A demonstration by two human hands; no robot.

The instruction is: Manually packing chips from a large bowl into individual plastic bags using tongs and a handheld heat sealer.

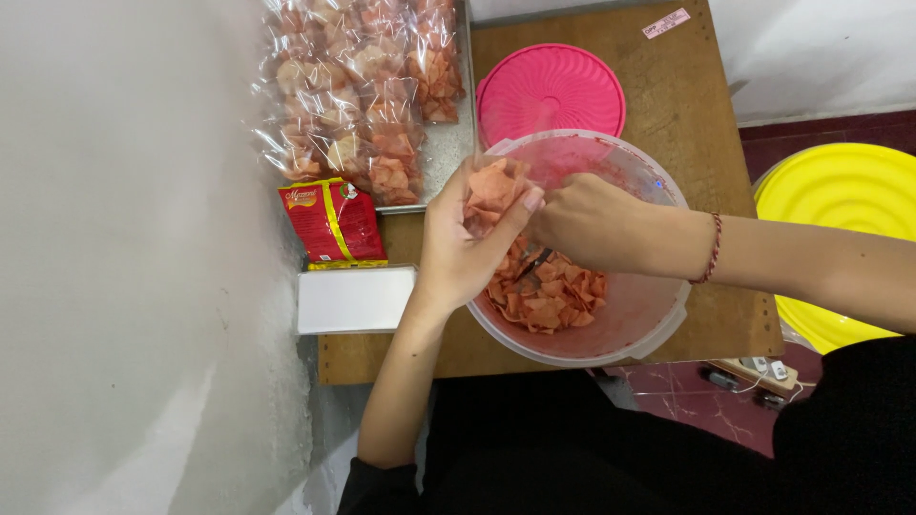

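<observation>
— Over the translucent tub (630,329), what's held?
— A small clear bag of orange chips (493,191), gripped closed-fingered by the left hand (468,243); the right hand (587,221) pinches its top.
— Nearby?
— A pink lid (551,91) on the wooden surface (687,114).

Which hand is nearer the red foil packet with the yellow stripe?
Left. The left hand, holding a small clear bag of orange chips, is just right of the red foil packet. The right hand is farther right, over the clear plastic tub.
</observation>
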